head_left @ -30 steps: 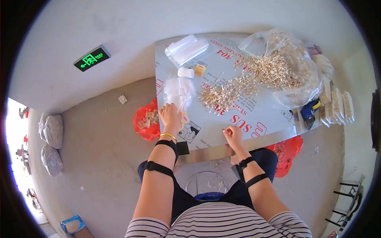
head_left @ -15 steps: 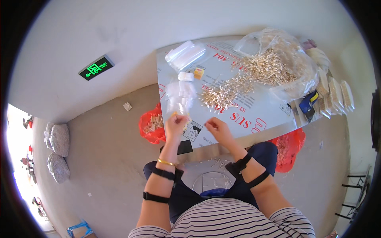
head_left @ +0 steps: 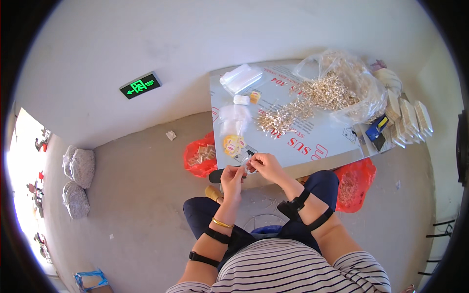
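Observation:
Both my hands meet at the near left edge of the table, fingertips pinched around a small clear plastic bag [head_left: 245, 161]. My left hand [head_left: 231, 179] grips its lower side, and my right hand [head_left: 267, 167] pinches it from the right. Just beyond lie round yellow-and-white cards [head_left: 232, 146]. Behind these, flat clear bags [head_left: 233, 116] are spread out. A loose pile of cotton swabs [head_left: 276, 120] lies to the right, running back into a large clear bag [head_left: 371, 90] of swabs. Whatever is inside the small bag is too small to make out.
At the back left are more clear bags [head_left: 241, 79], a white roll [head_left: 241, 99] and a small yellow box [head_left: 255, 97]. A blue tool [head_left: 377, 128] lies beside packed swabs [head_left: 409, 117] on the right. Red bags [head_left: 195, 168] [head_left: 360, 183] stand on the floor at both sides.
My left hand has drawn back from the cards toward the table edge, uncovering them. My right hand has moved left to meet it at the small bag. The view has shifted slightly.

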The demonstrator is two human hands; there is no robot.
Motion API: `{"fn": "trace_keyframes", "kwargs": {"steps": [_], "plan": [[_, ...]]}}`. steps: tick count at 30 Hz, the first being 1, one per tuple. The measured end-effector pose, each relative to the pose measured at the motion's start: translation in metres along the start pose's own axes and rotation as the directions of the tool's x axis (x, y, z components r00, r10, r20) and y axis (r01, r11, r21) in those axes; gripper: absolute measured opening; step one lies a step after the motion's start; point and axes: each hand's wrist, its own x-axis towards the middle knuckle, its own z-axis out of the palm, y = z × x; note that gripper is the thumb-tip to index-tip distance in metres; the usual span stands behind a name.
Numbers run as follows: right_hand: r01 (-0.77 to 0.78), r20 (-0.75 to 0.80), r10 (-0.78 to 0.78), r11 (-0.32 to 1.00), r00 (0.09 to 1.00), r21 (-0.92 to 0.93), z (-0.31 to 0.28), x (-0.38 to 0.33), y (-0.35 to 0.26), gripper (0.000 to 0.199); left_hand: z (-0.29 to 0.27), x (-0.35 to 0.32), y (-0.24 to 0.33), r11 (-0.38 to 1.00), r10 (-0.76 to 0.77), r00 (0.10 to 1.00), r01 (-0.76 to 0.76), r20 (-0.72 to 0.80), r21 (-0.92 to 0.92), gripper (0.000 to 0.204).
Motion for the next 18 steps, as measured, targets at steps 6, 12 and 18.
{"fn": "trace_keyframes", "kwargs": {"steps": [6, 12, 18], "plan": [[0.017, -0.049, -0.041, 0.907, 0.998, -0.421, 0.003, -0.024, -0.025, 0.015, -0.002, -0.036, 0.047, 0.413, 0.685, 0.722, -0.497, 0.099, 0.763, 0.052], [0.104, 0.479, -0.004, 0.978, 0.878, -0.182, -0.017, -0.036, -0.053, 0.010, -0.019, -0.035, 0.109, 0.208, 0.440, 0.610, -0.783, 0.659, 0.586, 0.088], [0.156, 0.372, -0.054, 0.956, 0.927, -0.249, -0.018, -0.048, -0.060, 0.011, -0.041, -0.028, 0.115, 0.712, -0.262, 0.811, -0.203, 0.523, 0.672, 0.032]]}}
